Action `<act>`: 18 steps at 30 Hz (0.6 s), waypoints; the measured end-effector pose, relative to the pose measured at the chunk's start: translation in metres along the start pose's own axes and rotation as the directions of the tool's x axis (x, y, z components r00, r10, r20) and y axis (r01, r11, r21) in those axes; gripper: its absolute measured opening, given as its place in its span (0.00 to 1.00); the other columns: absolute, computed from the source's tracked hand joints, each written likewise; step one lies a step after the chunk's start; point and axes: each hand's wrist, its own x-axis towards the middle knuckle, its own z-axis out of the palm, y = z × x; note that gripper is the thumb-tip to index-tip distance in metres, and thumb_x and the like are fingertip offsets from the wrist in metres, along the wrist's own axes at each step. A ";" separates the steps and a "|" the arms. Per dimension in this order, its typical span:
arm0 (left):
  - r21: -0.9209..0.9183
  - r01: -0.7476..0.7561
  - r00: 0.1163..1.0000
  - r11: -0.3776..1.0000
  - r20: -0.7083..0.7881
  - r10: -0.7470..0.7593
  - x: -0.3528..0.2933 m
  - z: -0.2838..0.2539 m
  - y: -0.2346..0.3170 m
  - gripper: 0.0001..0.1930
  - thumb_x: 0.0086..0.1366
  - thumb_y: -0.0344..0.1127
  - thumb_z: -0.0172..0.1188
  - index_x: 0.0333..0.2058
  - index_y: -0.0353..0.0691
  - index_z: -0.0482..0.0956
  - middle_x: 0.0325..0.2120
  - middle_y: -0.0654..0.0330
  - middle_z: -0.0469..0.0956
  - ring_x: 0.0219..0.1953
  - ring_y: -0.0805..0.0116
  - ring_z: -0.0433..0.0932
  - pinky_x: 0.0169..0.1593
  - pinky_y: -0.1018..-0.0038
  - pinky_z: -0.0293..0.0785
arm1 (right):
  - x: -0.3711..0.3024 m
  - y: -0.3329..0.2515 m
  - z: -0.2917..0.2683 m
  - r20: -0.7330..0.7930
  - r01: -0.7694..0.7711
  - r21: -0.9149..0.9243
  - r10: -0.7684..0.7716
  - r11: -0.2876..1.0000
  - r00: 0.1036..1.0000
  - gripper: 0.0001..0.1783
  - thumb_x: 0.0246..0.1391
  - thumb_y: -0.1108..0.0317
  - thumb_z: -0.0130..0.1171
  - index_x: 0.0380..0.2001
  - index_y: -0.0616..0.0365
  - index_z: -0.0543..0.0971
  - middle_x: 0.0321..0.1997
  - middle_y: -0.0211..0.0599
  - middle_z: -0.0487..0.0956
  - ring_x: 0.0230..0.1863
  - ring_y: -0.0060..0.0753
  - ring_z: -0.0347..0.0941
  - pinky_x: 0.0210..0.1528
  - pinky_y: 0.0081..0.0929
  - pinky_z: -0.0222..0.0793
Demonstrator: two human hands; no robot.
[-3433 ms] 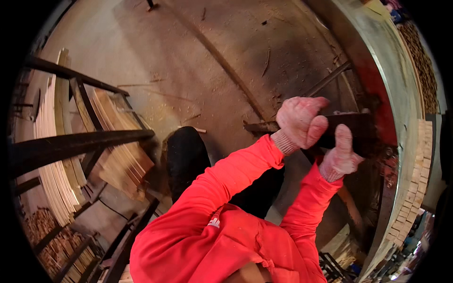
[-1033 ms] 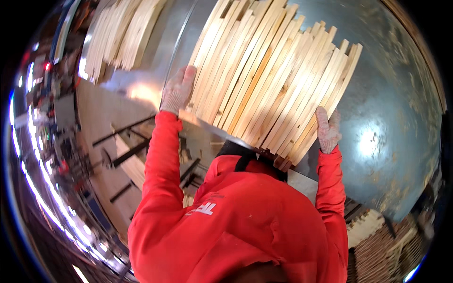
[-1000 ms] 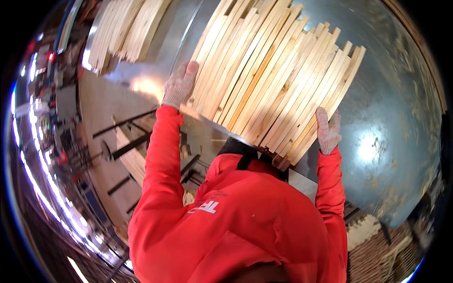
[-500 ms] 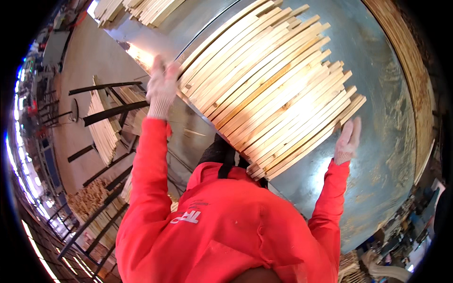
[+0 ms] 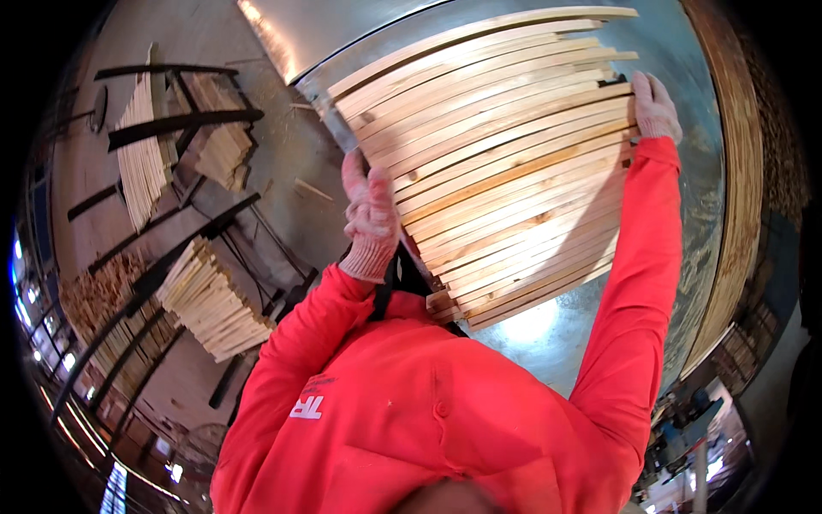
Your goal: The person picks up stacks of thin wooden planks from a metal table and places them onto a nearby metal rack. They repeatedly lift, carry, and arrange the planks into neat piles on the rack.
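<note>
Head view: gloved hands (image 5: 371, 210) (image 5: 657, 109) at opposite ends of wooden strips (image 5: 514, 176).

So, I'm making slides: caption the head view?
Left hand and right hand at opposite ends of wooden strips on a metal table.

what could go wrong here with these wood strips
The wooden strips lie loose with uneven far ends, so pressure from the right hand might skew the row. A few ends nearest the body seem to jut past the edge of the metal table, by the left hand's side, and could get knocked.
</note>
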 end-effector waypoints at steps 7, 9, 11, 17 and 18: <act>-0.586 0.148 0.988 0.797 0.061 -0.139 -0.008 -0.004 0.000 0.32 0.69 0.50 0.53 0.62 0.31 0.62 0.56 0.61 0.66 0.55 0.73 0.67 0.58 0.80 0.62 | -0.012 -0.016 -0.024 -0.156 0.147 0.633 -0.061 0.760 0.986 0.27 0.55 0.56 0.63 0.55 0.56 0.75 0.54 0.36 0.77 0.55 0.33 0.72 0.58 0.27 0.66; -0.505 -0.042 0.996 0.862 -0.087 -0.002 -0.014 -0.010 -0.013 0.32 0.69 0.52 0.52 0.60 0.31 0.63 0.54 0.62 0.68 0.53 0.74 0.68 0.58 0.78 0.63 | -0.018 -0.020 -0.034 -0.356 0.389 0.774 -0.164 0.500 0.920 0.17 0.55 0.63 0.63 0.46 0.60 0.79 0.46 0.38 0.76 0.47 0.33 0.73 0.51 0.29 0.72; -0.422 -0.115 0.993 0.899 -0.062 0.098 -0.023 -0.023 -0.004 0.32 0.69 0.54 0.50 0.58 0.30 0.65 0.52 0.60 0.71 0.52 0.72 0.70 0.58 0.75 0.64 | -0.013 -0.032 -0.053 -0.091 0.094 0.995 0.056 -0.043 0.994 0.11 0.56 0.67 0.59 0.40 0.61 0.78 0.41 0.39 0.74 0.42 0.32 0.72 0.45 0.29 0.75; -0.133 0.440 0.527 0.888 0.839 -0.136 -0.051 -0.098 0.099 0.46 0.64 0.73 0.35 0.54 0.30 0.70 0.46 0.50 0.78 0.47 0.60 0.77 0.52 0.70 0.71 | -0.023 -0.052 -0.068 -0.024 0.029 0.999 0.159 -0.032 0.987 0.10 0.52 0.68 0.60 0.36 0.63 0.75 0.26 0.39 0.70 0.26 0.37 0.68 0.29 0.28 0.69; -0.142 0.677 0.414 0.722 0.885 -0.215 -0.059 -0.100 0.104 0.48 0.62 0.76 0.34 0.55 0.31 0.70 0.46 0.50 0.78 0.45 0.59 0.78 0.51 0.70 0.72 | -0.030 -0.066 -0.066 -0.012 -0.004 0.997 0.203 0.079 0.979 0.13 0.51 0.66 0.61 0.37 0.62 0.75 0.28 0.39 0.72 0.27 0.37 0.69 0.30 0.30 0.69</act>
